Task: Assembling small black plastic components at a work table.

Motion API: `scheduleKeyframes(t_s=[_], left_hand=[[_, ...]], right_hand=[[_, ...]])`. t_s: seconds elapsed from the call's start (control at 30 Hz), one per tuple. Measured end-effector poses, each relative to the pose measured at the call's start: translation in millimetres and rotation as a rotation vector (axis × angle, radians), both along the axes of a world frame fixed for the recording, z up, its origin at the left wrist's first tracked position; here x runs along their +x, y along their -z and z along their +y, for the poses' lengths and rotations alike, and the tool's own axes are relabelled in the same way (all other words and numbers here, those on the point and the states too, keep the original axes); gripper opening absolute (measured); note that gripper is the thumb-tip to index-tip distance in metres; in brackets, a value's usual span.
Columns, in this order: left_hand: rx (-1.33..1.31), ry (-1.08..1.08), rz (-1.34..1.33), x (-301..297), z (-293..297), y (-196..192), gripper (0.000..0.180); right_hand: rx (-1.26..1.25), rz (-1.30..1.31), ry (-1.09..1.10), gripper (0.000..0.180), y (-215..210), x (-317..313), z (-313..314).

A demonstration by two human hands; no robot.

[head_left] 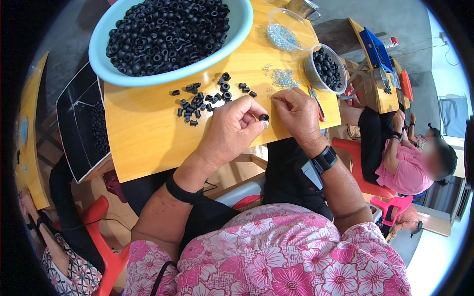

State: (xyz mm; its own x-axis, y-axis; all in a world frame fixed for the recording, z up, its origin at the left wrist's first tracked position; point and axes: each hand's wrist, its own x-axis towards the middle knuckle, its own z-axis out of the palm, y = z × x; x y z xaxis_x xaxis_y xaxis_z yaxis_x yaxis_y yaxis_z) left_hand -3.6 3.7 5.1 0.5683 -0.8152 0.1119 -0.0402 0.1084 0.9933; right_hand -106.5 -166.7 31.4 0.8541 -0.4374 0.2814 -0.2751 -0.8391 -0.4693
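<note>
Here, near the centre of the frame, the left hand [232,129] is pinching a small black rubber ring [264,117] between thumb and fingertips, holding it just above the yellow wooden worktop [148,133]. The right hand [296,111] is lying just beside it with its fingers curled down and pressed together at the tips; it seems to be nipping something tiny, perhaps one of the little metal pieces, but what it is gripping is too small to tell. A loose scatter of black rings [207,98] is lying on the worktop just above the left hand, and a small heap of shiny metal bits [282,77] is sitting above the right hand. At the upper left, a big pale blue basin [242,24] is brimming with more black rings; at the upper right, a clear bowl [291,29] is holding metal bits and a second clear bowl [326,69] is holding black rings. At the right edge another person in a pink top [400,172] is sitting at a separate table. Judging by the pose, the step in hand looks like joining a metal piece to the ring, so the next move is calling for bringing the two fingertips together and lining the small part up with the ring's hole, steadily, since both parts are tiny and easy to drop.
</note>
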Motion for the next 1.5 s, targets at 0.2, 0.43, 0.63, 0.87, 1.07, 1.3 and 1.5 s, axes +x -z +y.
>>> scheduleKeyframes(t_s=[0.2, 0.43, 0.63, 0.87, 1.07, 1.3, 1.5], left_hand=[[0.009, -0.009, -0.021, 0, 1, -2, 0.013], [-0.007, -0.009, -0.011, 1, -1, 1, 0.013], [-0.015, -0.014, 0.018, 2, 1, 0, 0.012], [0.012, -0.008, 0.037, 4, 1, -1, 0.011], [0.005, -0.059, 0.049, 3, 0, 0, 0.015], [0.037, 0.001, 0.100, 4, 0, 2, 0.017], [-0.022, -0.051, 0.128, 3, -1, 2, 0.016]], right_hand=[[0.011, 0.045, 0.020, 0.009, -5, 1, 3], [-0.078, 0.039, -0.050, 0.008, 1, 5, 3], [-0.044, 0.002, -0.068, 0.005, 3, 1, 5], [0.308, -0.075, -0.017, 0.008, -11, -5, 10], [0.334, -0.124, -0.205, 0.012, -33, -3, 19], [0.030, -0.095, -0.357, 0.015, -40, 2, 21], [-0.022, -0.083, -0.383, 0.012, -42, 1, 25]])
